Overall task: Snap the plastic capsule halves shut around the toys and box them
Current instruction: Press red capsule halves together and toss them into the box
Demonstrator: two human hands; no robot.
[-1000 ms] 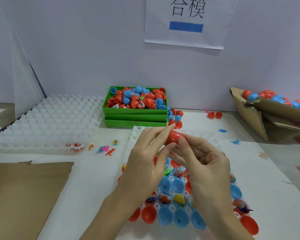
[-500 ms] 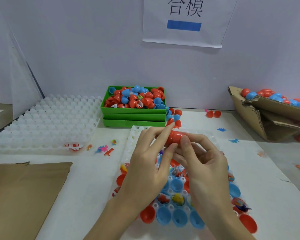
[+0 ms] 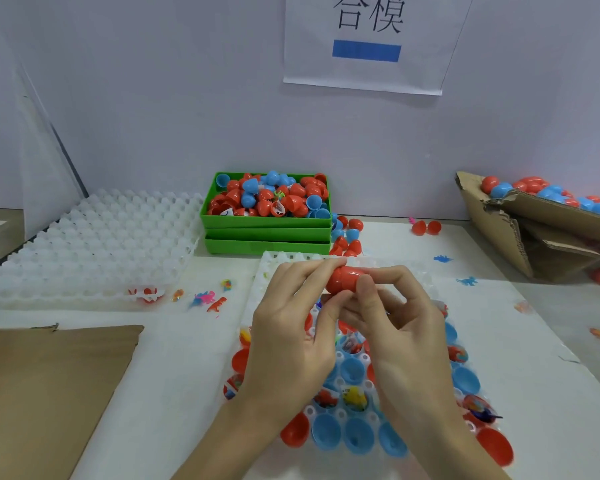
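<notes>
Above the white tray [image 3: 253, 299], a smooth red capsule [image 3: 343, 279], halves joined, pinched between both hands [image 3: 347, 323].

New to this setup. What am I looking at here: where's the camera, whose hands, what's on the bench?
No robot here: one head-worn camera looks forward and down at a person's bare hands. The left hand and right hand together pinch a red capsule above a white cell tray holding red and blue capsule halves, some with small toys inside. Behind it stands a stack of green trays, the top one full of loose halves. An empty white cell tray sits at left, and a cardboard box of capsules at right.
</notes>
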